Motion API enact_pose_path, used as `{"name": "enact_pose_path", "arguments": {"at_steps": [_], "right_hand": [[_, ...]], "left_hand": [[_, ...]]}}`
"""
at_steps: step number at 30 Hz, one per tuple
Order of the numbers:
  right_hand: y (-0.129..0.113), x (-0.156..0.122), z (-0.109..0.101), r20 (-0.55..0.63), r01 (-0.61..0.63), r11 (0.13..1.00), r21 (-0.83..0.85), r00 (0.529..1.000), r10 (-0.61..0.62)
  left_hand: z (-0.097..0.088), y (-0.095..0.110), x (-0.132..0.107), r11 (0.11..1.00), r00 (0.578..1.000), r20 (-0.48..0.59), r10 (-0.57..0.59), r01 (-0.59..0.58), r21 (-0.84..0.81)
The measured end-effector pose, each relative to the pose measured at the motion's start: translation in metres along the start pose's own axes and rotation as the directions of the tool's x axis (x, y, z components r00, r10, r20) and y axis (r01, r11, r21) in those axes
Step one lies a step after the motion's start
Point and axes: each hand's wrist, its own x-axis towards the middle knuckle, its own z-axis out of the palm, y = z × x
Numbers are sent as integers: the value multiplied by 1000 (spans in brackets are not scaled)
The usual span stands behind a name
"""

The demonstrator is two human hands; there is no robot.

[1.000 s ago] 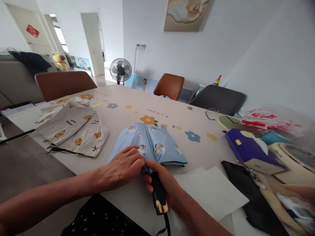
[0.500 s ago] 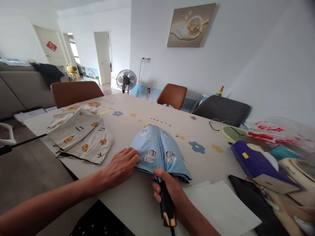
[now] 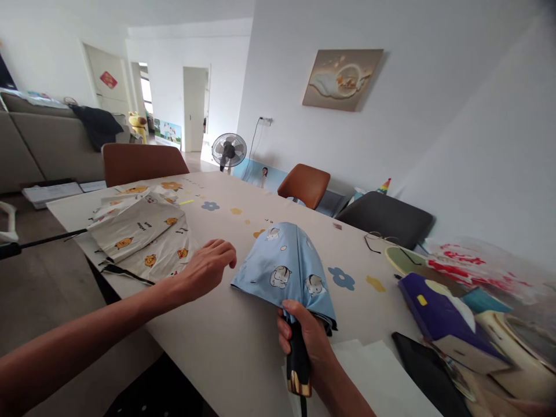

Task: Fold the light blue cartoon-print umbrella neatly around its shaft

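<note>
A light blue folding umbrella (image 3: 260, 263) with cartoon animals lies half-folded over the table, its canopy loose and pointing away from me. My right hand (image 3: 309, 330) is wrapped around its black handle (image 3: 297, 353), which ends in a gold-coloured cap, with the thumb up near the canopy's edge. Just left of the canopy hovers my left hand (image 3: 206, 267), apart from the fabric, its fingers loosely bent and nothing visible in them. Behind that hand a cream umbrella (image 3: 143, 231) with orange cartoon figures lies loosely folded, its black shaft pointing left.
White paper sheets (image 3: 377, 370) lie right of the handle, beside a black flat object (image 3: 425, 370) and a purple tissue box (image 3: 443, 313). Eyeglasses (image 3: 382, 238) and a plastic bag (image 3: 486, 260) sit farther back. Chairs (image 3: 304, 185) stand along the table's far side.
My left hand has let go of the blue canopy and moved up and left of it. The blue umbrella has turned slightly, still in my right hand. The camera view has shifted.
</note>
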Motion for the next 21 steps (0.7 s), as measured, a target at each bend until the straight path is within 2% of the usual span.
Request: {"name": "enact_pose_path", "arguments": {"at_steps": [3, 5, 6, 8, 10, 13, 16, 21], "right_hand": [[2, -1, 2, -52, 39, 998, -51, 998, -41], [4, -1, 4, -68, 67, 995, -74, 995, -72], [5, -1, 5, -87, 78, 993, -85, 993, -86], [6, 0, 5, -143, 94, 988, -119, 983, -111], [7, 2, 5, -202, 104, 981, -163, 970, -136], [6, 2, 4, -213, 109, 970, -216, 965, -156], [4, 0, 5, -192, 105, 972, -212, 970, -147], [4, -4, 8, -148, 68, 969, -239, 983, -106]], "left_hand": [[6, 28, 15, 960, 988, -127, -85, 47, -276], [17, 54, 23, 918, 986, -135, -99, 38, -395], [23, 67, 26, 908, 990, -108, -93, 40, -417], [36, 89, 33, 895, 997, 18, -80, 80, -439], [47, 103, 42, 875, 987, 105, -118, 153, -460], [61, 108, 60, 816, 964, 143, -224, 266, -513], [68, 103, 83, 763, 936, 144, -322, 346, -547], [58, 94, 110, 666, 871, 141, -470, 455, -591]]}}
